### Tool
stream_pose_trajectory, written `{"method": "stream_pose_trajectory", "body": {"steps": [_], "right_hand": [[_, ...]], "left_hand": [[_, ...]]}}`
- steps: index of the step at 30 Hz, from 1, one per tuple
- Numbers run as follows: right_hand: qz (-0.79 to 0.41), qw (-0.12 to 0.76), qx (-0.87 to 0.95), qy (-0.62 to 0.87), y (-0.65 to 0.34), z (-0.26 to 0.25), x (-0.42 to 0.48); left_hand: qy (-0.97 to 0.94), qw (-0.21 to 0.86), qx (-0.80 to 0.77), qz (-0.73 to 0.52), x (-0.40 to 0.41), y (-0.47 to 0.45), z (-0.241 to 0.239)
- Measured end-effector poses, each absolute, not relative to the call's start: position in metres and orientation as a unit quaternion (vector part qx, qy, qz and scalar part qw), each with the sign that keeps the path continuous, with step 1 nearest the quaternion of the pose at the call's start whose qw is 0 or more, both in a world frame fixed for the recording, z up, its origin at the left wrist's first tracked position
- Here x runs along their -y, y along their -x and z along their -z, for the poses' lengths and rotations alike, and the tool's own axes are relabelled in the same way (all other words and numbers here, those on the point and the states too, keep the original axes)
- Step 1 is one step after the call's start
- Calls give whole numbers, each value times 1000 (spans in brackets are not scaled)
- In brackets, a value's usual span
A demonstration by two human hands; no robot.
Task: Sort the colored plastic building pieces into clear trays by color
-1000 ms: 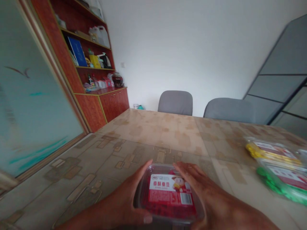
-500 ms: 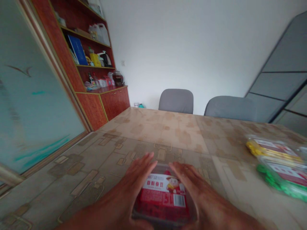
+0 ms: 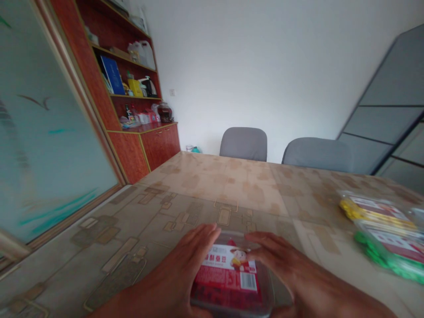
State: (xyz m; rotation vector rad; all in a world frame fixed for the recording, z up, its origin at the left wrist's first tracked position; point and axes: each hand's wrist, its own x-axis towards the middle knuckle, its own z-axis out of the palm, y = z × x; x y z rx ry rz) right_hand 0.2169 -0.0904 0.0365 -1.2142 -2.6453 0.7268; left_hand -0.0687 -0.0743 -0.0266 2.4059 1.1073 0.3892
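A clear plastic box (image 3: pixel 232 282) with a red and white printed label on its lid is seen lying flat on the table (image 3: pixel 205 194), at the near edge, straight in front of the person. Through the lid something dark red is made out, but what it is cannot be told. The box is shallow and square with rounded corners; a barcode sits at the label's right.

It is judged to be light and fairly stiff at the rim, yet thin-walled, so the lid would likely flex or pop under a hard squeeze. The smooth plastic may be slippery. The side walls, taken from both flanks just under the rim, are judged the soundest place for a hold.

The left hand (image 3: pixel 185 269) is laid against the box's left side, fingers stretched out flat and together along its edge. The right hand (image 3: pixel 285 274) is curved over the right side, its fingertips resting on the far corner of the lid. Neither hand is closed fully; the box is cupped between them.

Well apart to the right, two more packs (image 3: pixel 384 229), one yellow and one green, are seen on the table. Two grey chairs (image 3: pixel 243 143) are set at the far side, and a red-brown cabinet (image 3: pixel 145 141) stands to the left.
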Motion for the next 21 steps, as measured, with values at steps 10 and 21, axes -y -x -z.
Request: {"method": "stream_pose_trajectory", "body": {"steps": [10, 21], "right_hand": [[-142, 95, 918, 358, -207, -41, 90], [-13, 157, 949, 273, -201, -10, 81]], "left_hand": [[-895, 182, -382, -140, 77, 67, 18], [-899, 48, -402, -167, 71, 71, 34]]}}
